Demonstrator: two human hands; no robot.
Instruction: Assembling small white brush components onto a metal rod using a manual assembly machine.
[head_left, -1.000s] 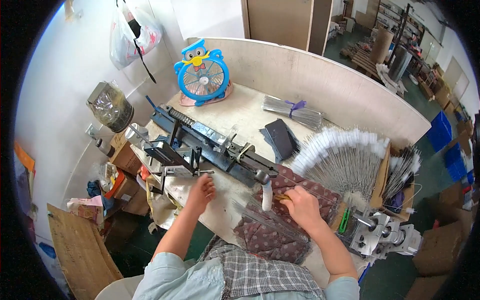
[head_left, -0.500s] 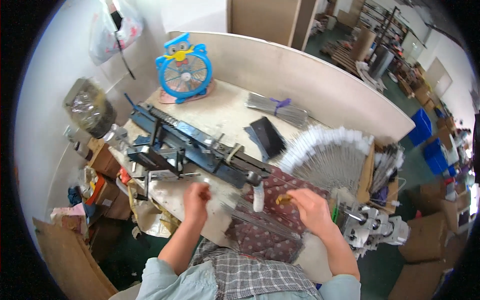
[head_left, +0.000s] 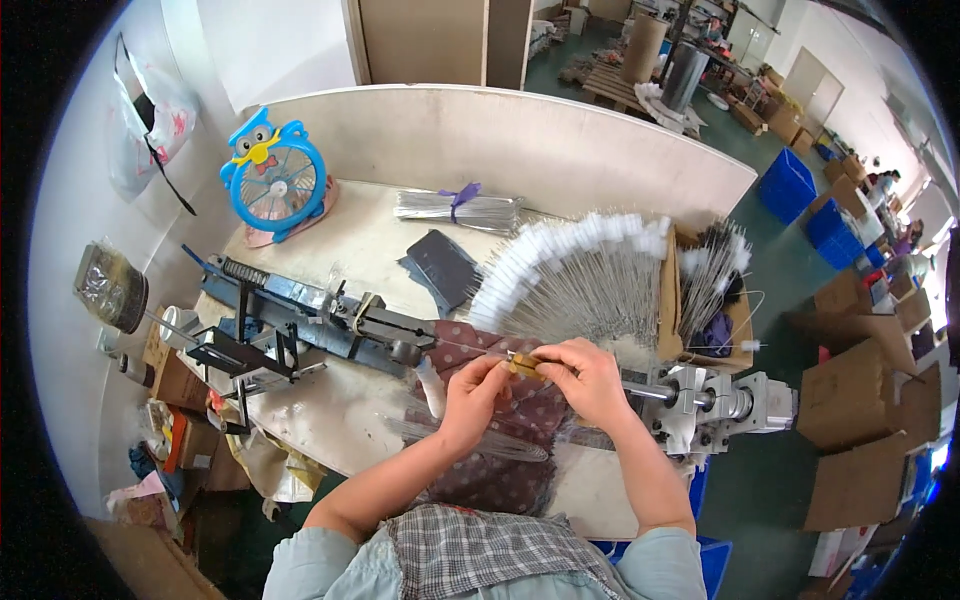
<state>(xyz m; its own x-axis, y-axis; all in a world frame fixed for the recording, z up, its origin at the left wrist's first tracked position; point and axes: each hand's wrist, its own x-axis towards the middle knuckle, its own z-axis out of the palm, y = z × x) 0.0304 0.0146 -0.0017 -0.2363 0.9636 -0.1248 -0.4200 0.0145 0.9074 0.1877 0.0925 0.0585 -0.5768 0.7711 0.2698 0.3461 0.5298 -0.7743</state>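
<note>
My right hand (head_left: 585, 378) pinches a small brass-coloured piece (head_left: 524, 366) between thumb and fingers. Close against its left end, my left hand (head_left: 476, 394) has its fingertips pressed together; what they grip is too small to make out. A thin wire (head_left: 470, 346) runs from the end of the long blue metal bench device (head_left: 310, 318) toward the brass-coloured piece. Beneath both hands lies a dark red dotted cloth (head_left: 455, 490), with loose thin wires (head_left: 500, 446) on it. A white cylindrical piece (head_left: 431, 388) stands by the device's near end, left of my left hand.
White-tipped wire brushes (head_left: 590, 285) fan out behind my hands. A metal spindle unit (head_left: 725, 402) stands at the right edge. Farther back are a tied wire bundle (head_left: 460, 209), a dark flat object (head_left: 442, 268) and a blue toy-shaped fan (head_left: 276, 180). A cardboard box (head_left: 676, 300) holds more brushes.
Both hands have come together; before, they were apart. The brass-coloured piece has moved left with my right hand to the wire. The view has swung, shifting the table leftward.
</note>
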